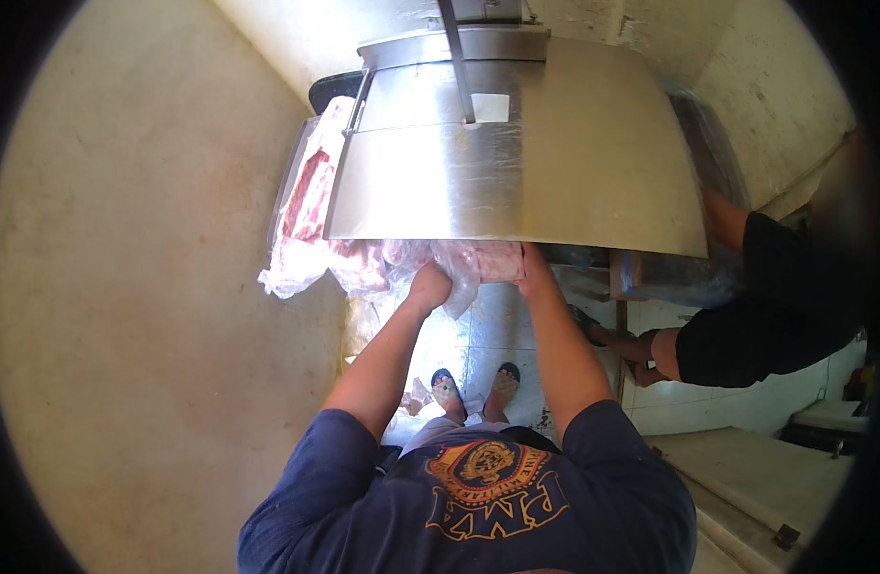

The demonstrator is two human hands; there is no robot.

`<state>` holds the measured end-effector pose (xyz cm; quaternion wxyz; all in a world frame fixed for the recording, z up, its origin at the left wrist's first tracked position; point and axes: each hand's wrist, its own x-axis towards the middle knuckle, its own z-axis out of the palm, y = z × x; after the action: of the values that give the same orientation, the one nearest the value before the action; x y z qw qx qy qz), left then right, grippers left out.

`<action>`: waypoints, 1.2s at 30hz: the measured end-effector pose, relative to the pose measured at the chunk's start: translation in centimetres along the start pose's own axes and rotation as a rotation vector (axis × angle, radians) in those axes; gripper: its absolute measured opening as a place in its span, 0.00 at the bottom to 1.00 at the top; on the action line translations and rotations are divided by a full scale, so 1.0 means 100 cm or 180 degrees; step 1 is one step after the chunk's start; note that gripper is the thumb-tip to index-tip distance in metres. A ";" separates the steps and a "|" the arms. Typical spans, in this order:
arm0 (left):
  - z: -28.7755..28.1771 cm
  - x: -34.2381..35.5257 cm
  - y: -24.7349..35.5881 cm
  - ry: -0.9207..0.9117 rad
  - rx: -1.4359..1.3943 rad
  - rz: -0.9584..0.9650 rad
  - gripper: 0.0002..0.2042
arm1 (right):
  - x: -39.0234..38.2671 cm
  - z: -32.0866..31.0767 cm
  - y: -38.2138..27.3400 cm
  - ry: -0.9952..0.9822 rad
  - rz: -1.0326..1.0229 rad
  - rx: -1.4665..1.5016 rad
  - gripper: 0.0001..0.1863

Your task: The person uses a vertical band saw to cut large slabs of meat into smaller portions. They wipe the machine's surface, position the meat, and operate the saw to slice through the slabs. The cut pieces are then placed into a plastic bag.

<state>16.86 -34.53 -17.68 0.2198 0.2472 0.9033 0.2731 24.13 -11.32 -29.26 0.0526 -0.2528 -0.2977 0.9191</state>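
Observation:
My left hand [429,287] is closed in a fist on clear plastic wrap [456,273] at the front edge of a metal-hooded unit. Just right of the wrap lies a pale pink slab of meat [498,261], partly under the hood. Against the slab's right end is my right hand [530,266]; the hood and the meat hide most of its fingers. More wrapped meat [359,265] sticks out left of my left hand. A long, fatty cut of meat [311,196] in plastic rests along the unit's left side.
The broad steel hood [440,182] covers the work area, with a metal bar [456,62] rising from it. At the right stands another person [760,330] in dark clothes, an arm reaching behind the hood. Plastic scraps [416,400] lie by my feet. White chest lids [756,478] sit lower right.

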 end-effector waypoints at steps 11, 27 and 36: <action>-0.024 -0.150 0.011 0.0173 -0.0809 0.0572 0.29 | -0.149 -0.006 0.051 -0.0950 0.0050 0.0480 0.33; -0.034 -0.340 -0.251 0.1493 -0.1314 -0.2669 0.36 | -0.299 0.099 -0.056 -0.1043 0.0654 0.0759 0.38; -0.123 -0.232 0.112 0.2178 -0.0415 0.2102 0.44 | -0.282 0.218 -0.118 -0.0989 -0.0808 -0.0057 0.34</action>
<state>32.08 -44.23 4.48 -0.1736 0.4026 0.7779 0.4501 37.10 -20.01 4.89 0.1193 -0.0688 -0.3398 0.9304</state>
